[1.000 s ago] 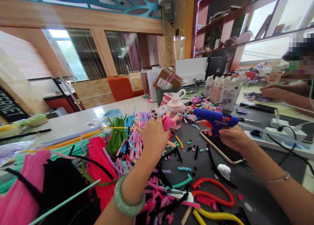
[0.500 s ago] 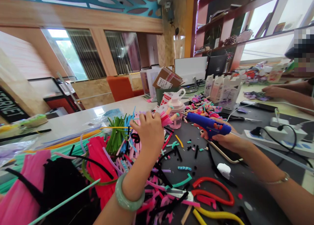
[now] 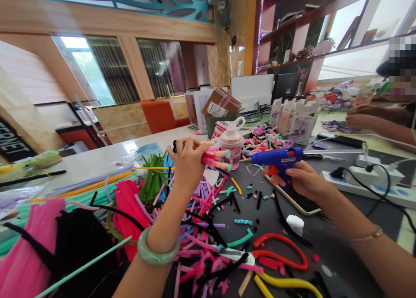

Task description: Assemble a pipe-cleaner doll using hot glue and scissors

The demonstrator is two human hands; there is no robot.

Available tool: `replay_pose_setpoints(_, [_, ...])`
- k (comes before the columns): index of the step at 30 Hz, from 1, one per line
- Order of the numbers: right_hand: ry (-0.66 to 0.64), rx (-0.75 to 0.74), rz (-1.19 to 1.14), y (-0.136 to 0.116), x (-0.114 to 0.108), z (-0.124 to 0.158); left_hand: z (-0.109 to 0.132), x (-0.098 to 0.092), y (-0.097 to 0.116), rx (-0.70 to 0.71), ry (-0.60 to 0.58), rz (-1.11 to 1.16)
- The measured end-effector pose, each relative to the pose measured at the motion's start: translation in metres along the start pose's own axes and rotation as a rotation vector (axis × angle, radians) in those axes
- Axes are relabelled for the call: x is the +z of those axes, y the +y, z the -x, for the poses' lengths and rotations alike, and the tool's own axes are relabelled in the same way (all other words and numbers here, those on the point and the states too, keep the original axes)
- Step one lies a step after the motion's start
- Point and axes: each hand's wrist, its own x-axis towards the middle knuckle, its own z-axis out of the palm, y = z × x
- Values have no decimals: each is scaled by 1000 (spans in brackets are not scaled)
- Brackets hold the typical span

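Gripping on both sides: left hand [image 3: 188,163] has a pink fuzzy piece [image 3: 210,160] pinched between thumb and fingers, peach strips with teal ends sticking out to the right. Piece is up off the surface [image 3: 341,267], just left of a pink lidded bottle [image 3: 231,138]. Right hand [image 3: 303,176] is wrapped around the handle of a blue glue gun [image 3: 276,157], nozzle aimed left at the piece, gap between them. Can't tell if the trigger is pressed.

Dark phone [image 3: 290,196] lies under the right hand. White lump [image 3: 295,222] sits nearer the wearer. Red-handled scissors [image 3: 264,255] lie in front, yellow handle [image 3: 289,283] beside them, cut scraps all around. Green bundle [image 3: 152,181] stands left of the left hand; pink bundle [image 3: 37,241] and black bundle [image 3: 84,250] further left. White power strip [image 3: 396,192] at far right, plugs in. Co-worker's hands [image 3: 359,116] beyond it, well apart.
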Motion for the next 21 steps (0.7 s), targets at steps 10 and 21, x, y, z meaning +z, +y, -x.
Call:
replay_pose_setpoints(10, [-101, 43, 78, -4, 15, 2, -1, -4, -1, 162, -5, 20])
replay_pose_setpoints(21, [-144, 34, 76, -1, 15, 2, 0, -2, -1, 201, 10, 21])
